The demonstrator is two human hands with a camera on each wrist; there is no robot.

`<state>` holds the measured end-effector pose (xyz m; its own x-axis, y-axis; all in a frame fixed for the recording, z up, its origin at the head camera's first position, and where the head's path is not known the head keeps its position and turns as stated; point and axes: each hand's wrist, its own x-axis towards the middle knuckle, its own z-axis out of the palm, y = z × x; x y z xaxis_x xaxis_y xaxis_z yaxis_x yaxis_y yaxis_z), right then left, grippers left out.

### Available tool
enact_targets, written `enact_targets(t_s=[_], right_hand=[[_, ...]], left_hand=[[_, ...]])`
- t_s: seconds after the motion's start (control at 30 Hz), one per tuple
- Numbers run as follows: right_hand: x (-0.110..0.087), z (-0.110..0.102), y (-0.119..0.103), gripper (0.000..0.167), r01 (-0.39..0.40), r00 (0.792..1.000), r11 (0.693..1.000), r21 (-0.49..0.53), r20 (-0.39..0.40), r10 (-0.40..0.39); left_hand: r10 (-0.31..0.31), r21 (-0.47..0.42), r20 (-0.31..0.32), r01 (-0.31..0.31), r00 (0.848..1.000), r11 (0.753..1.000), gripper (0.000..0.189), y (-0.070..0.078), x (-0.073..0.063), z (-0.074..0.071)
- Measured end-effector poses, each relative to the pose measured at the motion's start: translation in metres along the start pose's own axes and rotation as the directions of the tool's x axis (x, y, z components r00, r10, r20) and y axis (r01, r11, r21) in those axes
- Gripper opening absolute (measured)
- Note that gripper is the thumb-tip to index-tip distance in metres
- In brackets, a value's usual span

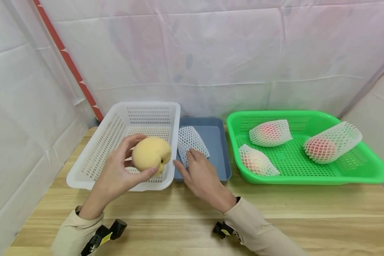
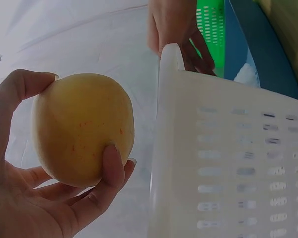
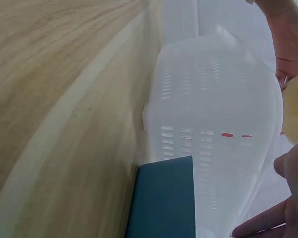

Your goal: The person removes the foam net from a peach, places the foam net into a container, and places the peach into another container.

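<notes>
My left hand (image 1: 120,170) grips a yellow peach (image 1: 148,153) between thumb and fingers, over the white basket (image 1: 145,104). In the left wrist view the peach (image 2: 82,124) shows small reddish specks, with the thumb at one side and fingertips at the other. My right hand (image 1: 201,174) is over the grey-blue tray (image 1: 216,137), its fingers loosely extended and holding nothing. A white foam net sleeve (image 1: 192,138) lies in that tray, partly hidden by the right fingers, whose tips overlap it in the head view.
At the right stands a green basket (image 1: 288,179) with netted fruit: one at the back (image 1: 268,132), one at the front left (image 1: 256,161) and one at the right (image 1: 323,147). All containers sit on a wooden table (image 1: 166,220). White sheeting (image 1: 195,53) hangs behind.
</notes>
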<state>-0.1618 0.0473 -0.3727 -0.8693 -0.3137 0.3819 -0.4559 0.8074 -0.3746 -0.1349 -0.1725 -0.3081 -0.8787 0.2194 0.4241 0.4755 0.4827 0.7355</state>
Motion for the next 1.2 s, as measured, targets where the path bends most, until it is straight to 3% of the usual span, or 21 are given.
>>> enact_targets(t_s=[0.37, 0.63, 1.2], right_hand=[[0.005, 0.004, -0.004, 0.067, -0.001, 0.997, 0.986, -0.17, -0.071, -0.011], [0.009, 0.004, -0.007, 0.072, 0.028, 0.99, 0.942, -0.334, -0.122, -0.072], [0.011, 0.005, -0.018, 0.065, -0.029, 0.994, 0.92, -0.392, -0.112, -0.016]], left_hand=[[-0.011, 0.054, 0.012, 0.01, 1.0, 0.999, 0.074, -0.005, 0.004, -0.001], [-0.012, 0.092, 0.012, 0.011, 1.0, 0.996, 0.075, -0.007, 0.005, -0.003], [0.001, 0.111, 0.009, -0.002, 1.0, 0.994, 0.072, -0.011, 0.006, -0.003]])
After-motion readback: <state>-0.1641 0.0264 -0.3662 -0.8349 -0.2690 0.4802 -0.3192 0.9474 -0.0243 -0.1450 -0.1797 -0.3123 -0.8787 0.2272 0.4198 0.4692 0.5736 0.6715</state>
